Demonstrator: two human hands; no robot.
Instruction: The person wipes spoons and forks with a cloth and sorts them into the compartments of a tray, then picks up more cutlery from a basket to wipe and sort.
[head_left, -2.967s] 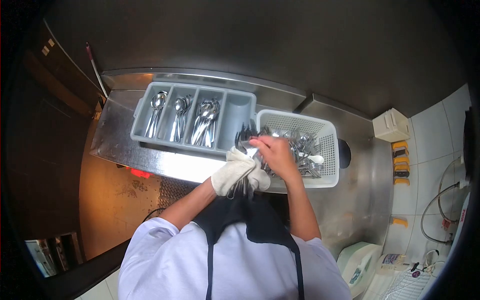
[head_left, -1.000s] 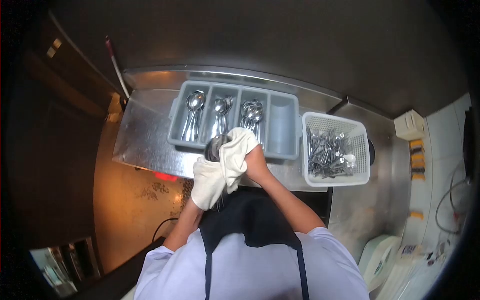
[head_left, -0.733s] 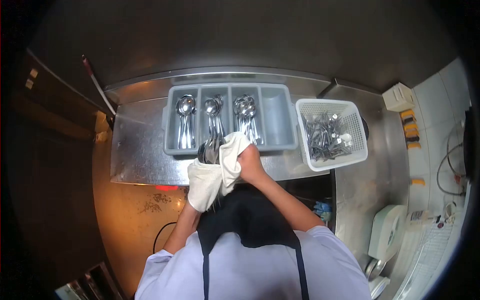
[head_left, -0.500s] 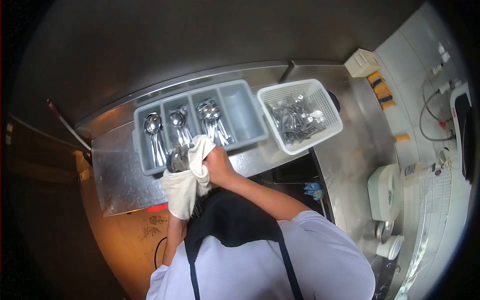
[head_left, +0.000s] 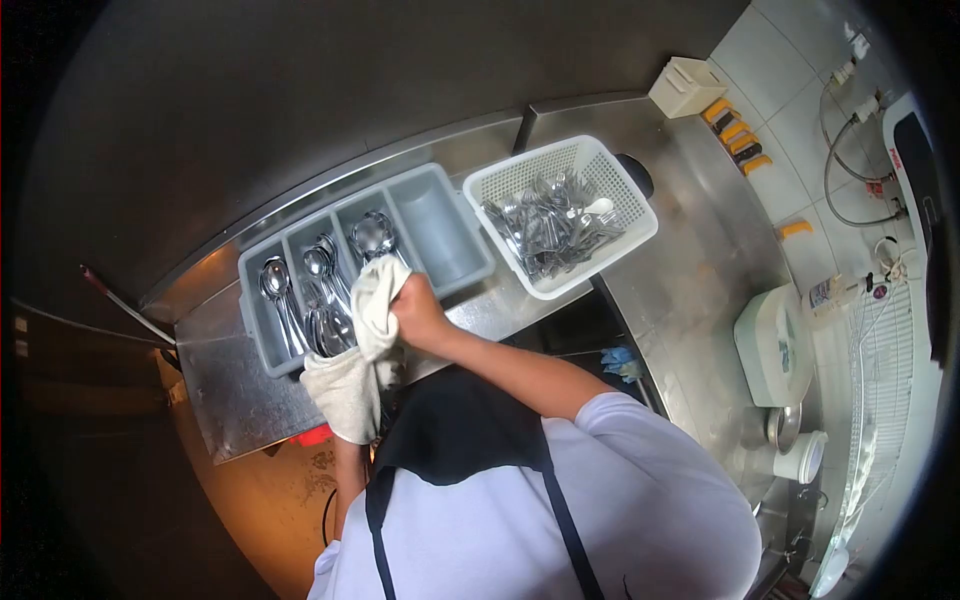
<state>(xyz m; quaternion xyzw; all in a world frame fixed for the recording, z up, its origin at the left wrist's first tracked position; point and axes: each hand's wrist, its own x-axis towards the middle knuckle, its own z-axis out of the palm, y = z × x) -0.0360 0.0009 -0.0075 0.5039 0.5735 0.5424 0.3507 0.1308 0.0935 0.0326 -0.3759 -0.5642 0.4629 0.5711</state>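
Observation:
My right hand (head_left: 420, 312) is closed on a white cloth (head_left: 340, 390), near the front edge of a grey cutlery tray (head_left: 440, 225). The cloth wraps my left hand, so its fingers are hidden; only my left wrist (head_left: 350, 462) shows below it. Out of the cloth's upper end stick the bowls of a bunch of spoons (head_left: 328, 330), held in the wrapped left hand. Behind them, the tray's compartments hold spoons (head_left: 278, 290) at the left, more spoons (head_left: 318, 263) beside these, and larger round-bowled spoons (head_left: 373, 232) further right.
A white perforated basket (head_left: 545, 288) of mixed cutlery (head_left: 555, 225) stands right of the tray on the steel counter (head_left: 690, 250). A beige holder (head_left: 686, 86) sits in the back corner. At the right are a pale green container (head_left: 770, 350) and a white tub (head_left: 800, 458).
The camera view has shifted, so tray and basket appear further left. My right hand and the cloth have moved slightly, and more of the bunched spoon bowls now shows.

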